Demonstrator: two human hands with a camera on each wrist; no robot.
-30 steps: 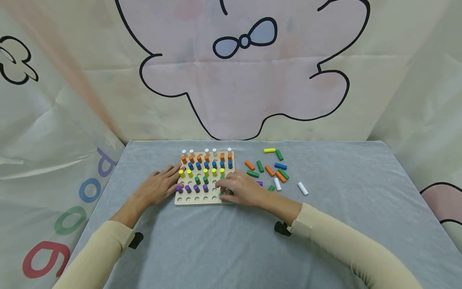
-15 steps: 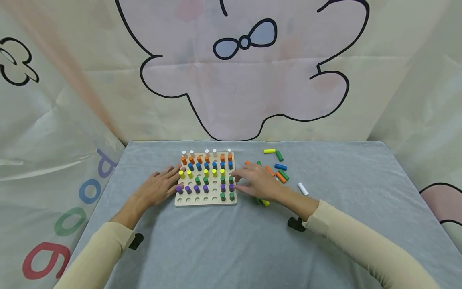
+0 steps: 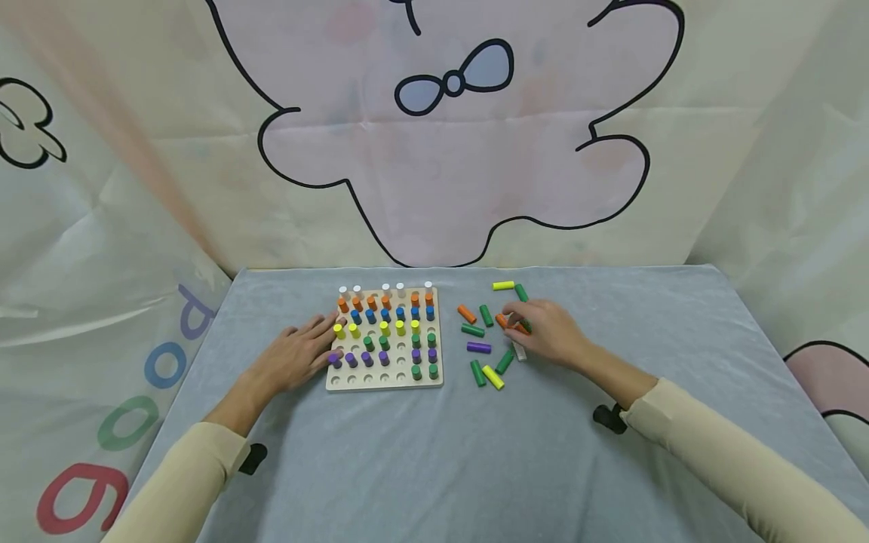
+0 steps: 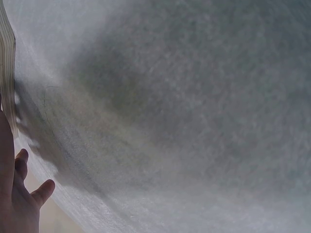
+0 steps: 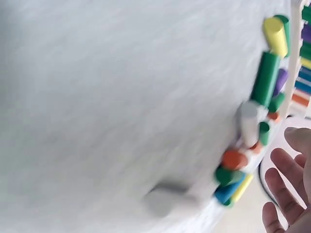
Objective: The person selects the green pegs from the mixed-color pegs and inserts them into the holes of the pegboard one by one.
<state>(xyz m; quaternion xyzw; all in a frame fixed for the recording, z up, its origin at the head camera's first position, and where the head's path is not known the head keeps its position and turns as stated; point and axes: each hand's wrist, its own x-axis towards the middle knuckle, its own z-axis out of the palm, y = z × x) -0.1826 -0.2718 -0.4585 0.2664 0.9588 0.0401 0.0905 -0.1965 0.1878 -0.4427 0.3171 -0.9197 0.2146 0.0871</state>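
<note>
A pale wooden pegboard (image 3: pixel 387 387) lies flat, with rows of white, orange, blue, yellow, green and purple pegs standing in it. My left hand (image 3: pixel 290 356) rests at its left edge, fingers spread and touching the board. In the left wrist view, only part of that hand (image 4: pixel 22 204) shows beside the board's edge (image 4: pixel 7 68). My right hand (image 3: pixel 548 332) hovers over the loose pegs, fingers loosely bent and thumb apart. An orange peg (image 3: pixel 502 320) and a white peg (image 3: pixel 519 352) lie beneath its fingertips. The right wrist view shows nothing held in those fingers (image 5: pixel 286 170).
Loose pegs lie right of the board, among them a purple peg (image 3: pixel 478 348), a yellow peg (image 3: pixel 493 378) and several green ones (image 3: pixel 486 315). Grey cloth (image 3: pixel 407 467) covers the table. A printed curtain (image 3: pixel 434 188) hangs behind it.
My right hand has moved right, from the board to the loose pegs. Green and purple pegs it hid on the board's right side now show. My left hand stays in place.
</note>
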